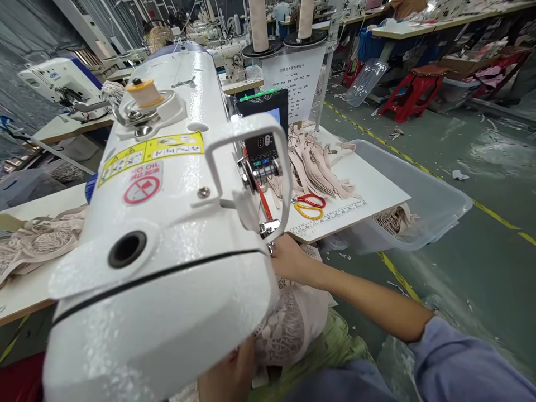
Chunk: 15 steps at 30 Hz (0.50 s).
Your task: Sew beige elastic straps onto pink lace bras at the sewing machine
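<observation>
A white sewing machine (167, 223) fills the near view and hides most of what lies under its head. My right hand (288, 259) reaches in beneath the machine head by the thread guide; its fingers are hidden behind the housing. It rests against pale lace fabric (288, 326) that hangs down over my lap. Only a bit of my left hand or forearm (228, 374) shows at the bottom edge, below the machine, with its fingers out of sight.
Red and yellow scissors (309, 205) lie on the white table (368, 190) beside a pile of beige strips (312, 164). A clear plastic bin (422, 206) stands at the table's right. More lace pieces (37, 243) lie at left. Red stools (412, 89) stand beyond.
</observation>
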Motion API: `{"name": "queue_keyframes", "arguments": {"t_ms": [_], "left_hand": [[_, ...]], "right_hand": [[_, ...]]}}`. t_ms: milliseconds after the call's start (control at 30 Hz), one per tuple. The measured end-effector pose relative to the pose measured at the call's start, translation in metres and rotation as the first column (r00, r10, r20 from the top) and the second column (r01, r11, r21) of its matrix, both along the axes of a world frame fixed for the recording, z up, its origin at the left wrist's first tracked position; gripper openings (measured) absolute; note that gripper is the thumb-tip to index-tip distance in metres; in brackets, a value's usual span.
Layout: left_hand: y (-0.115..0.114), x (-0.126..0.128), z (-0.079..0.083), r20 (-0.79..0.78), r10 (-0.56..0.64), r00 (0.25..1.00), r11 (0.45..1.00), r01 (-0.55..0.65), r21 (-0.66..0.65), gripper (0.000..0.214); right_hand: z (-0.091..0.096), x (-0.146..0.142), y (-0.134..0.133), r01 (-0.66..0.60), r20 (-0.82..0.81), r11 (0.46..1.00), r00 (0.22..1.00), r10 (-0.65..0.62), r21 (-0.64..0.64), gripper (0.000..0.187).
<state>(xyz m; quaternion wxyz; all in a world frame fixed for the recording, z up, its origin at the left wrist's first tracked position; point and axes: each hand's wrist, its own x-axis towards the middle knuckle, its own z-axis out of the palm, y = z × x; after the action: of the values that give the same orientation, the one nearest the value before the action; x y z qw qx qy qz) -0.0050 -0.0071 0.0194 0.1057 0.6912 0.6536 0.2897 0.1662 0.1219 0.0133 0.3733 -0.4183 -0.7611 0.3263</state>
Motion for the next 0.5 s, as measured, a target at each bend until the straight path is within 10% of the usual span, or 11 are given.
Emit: {"name": "queue_keyframes", "arguments": {"t_ms": [400,500], "left_hand": [[-0.005,-0.004,-0.022,0.257,0.14,0.956,0.986,-0.112,-0.124,0.039],[-0.003,-0.011,-0.031,0.12,0.131,0.984,0.991,-0.133,0.016,0.037]], "right_hand": [[-0.006,0.001,0.004,-0.004,-0.012,1.0,1.0,0.004,0.004,0.017],[-0.011,0.002,0.005,-0.015,-0.06,0.999,0.998,0.017,0.041,0.021]]}}
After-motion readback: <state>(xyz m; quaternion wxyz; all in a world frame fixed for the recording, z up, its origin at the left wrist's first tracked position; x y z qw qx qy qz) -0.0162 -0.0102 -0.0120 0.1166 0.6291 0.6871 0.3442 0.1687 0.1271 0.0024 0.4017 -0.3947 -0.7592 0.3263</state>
